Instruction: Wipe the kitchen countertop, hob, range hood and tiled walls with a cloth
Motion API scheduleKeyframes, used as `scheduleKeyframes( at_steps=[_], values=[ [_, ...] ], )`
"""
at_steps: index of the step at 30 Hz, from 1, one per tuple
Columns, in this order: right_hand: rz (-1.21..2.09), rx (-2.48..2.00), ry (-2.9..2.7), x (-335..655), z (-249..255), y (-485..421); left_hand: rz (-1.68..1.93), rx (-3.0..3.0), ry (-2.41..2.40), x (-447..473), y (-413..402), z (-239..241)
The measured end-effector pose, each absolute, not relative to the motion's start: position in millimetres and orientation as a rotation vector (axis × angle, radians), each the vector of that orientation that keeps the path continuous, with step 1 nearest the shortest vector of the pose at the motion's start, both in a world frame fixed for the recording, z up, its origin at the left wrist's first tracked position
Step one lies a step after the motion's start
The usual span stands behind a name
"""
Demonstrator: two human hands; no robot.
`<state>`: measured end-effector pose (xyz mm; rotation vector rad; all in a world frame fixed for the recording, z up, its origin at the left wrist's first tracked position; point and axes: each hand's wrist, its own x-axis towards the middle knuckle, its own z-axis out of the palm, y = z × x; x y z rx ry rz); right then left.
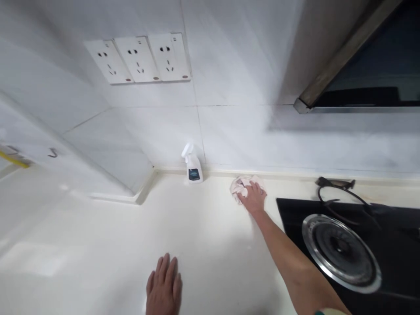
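Observation:
My right hand (253, 198) presses a crumpled pale pink cloth (242, 184) onto the white countertop (203, 223), close to the back wall and left of the stove. Its fingers curl over the cloth and partly hide it. Lower in the view, my left hand (163, 286) lies flat on the counter with its fingers stretched out and nothing in it. Against the tiled wall, left of the cloth, a white spray bottle (194, 166) with a dark label stands upright, apart from both hands.
A black stove (393, 258) with a round metal burner (341, 251) occupies the right side. A dark hose (352, 190) lies behind it. The range hood (370, 57) overhangs at upper right. Wall sockets (141, 59) sit above the counter; a wall corner (131, 192) juts out at left.

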<state>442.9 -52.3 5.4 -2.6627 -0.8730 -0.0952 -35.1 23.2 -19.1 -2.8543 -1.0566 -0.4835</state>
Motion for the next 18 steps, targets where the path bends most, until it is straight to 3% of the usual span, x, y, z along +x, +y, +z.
scheduleKeyframes(
  at_steps=[6, 12, 18],
  values=[
    [-0.163, -2.699, -0.790, 403, 7, -147, -0.491, -2.870, -1.084, -30, 23, -16],
    [-0.119, -2.343, -1.063, 317, -19, -229, -0.462, -2.855, -1.155, -13, 26, -20],
    [-0.167, -2.392, -0.688, 413, 36, -231, -0.489, -3.105, -0.648, 92, 15, -11]
  ],
)
